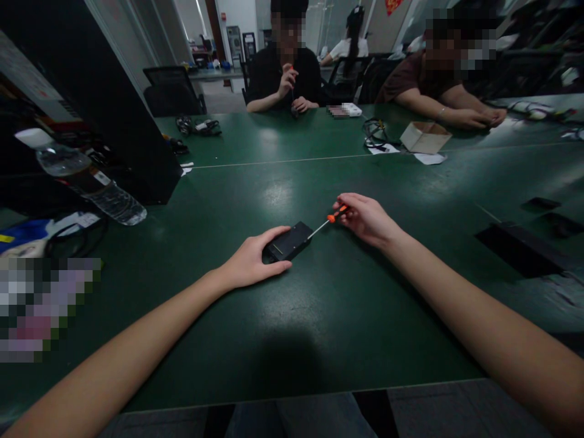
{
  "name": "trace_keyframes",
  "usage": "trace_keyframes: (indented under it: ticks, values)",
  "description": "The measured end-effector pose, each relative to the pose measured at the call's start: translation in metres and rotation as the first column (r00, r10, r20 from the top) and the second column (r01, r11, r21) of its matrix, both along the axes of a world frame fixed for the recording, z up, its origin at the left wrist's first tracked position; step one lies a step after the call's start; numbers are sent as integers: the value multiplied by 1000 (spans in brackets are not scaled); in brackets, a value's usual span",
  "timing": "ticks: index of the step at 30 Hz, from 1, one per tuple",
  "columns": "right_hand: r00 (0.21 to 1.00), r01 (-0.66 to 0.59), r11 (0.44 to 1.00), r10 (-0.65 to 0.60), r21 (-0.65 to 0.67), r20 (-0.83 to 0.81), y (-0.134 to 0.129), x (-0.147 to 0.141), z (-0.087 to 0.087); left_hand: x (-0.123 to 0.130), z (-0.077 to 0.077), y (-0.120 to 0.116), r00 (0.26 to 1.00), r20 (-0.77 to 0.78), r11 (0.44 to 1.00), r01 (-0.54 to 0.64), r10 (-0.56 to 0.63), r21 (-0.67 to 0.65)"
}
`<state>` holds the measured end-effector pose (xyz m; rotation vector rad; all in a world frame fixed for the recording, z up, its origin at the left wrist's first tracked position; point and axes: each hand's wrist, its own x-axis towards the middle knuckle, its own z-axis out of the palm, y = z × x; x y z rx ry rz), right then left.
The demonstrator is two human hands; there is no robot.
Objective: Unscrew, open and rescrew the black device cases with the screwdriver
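On the green table a small black box-shaped device [292,241] lies flat, with my left hand [252,258] closed around its left end, thumb on the near side and fingers on the far side. My right hand [365,219] grips the orange and black handle of a screwdriver [322,228]. Its thin metal shaft slants down to the left, and the tip meets the right side of the device. Whether the tip sits in a screw is too small to tell.
A water bottle [91,176] stands left beside a black pillar [104,91]. Black parts [524,246] lie at the right. Across the table are a small open box [426,137], cables [376,134] and two seated people, one holding a tool with a red end.
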<state>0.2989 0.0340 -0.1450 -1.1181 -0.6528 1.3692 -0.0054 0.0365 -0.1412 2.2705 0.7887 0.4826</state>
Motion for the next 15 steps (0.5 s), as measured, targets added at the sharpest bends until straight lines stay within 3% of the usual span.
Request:
trace_keyframes:
  ticks: [5,9,12,15]
  values:
    - [991,-10,1000,11,8,-133,-1,-1,3,0,0,0,1000,2,1000,2,-2,20]
    - [998,52,996,-49,72,-39,-3,-2,6,1,1,1,1000,17,1000,11,-11,11]
    - [993,68,976,-87,209,84,-5,-5,8,1,1,1,999,33,1000,27,-26,-16]
    - [968,91,915,-174,393,181,-9,-11,12,2,1,1,999,41,999,33,-31,-30]
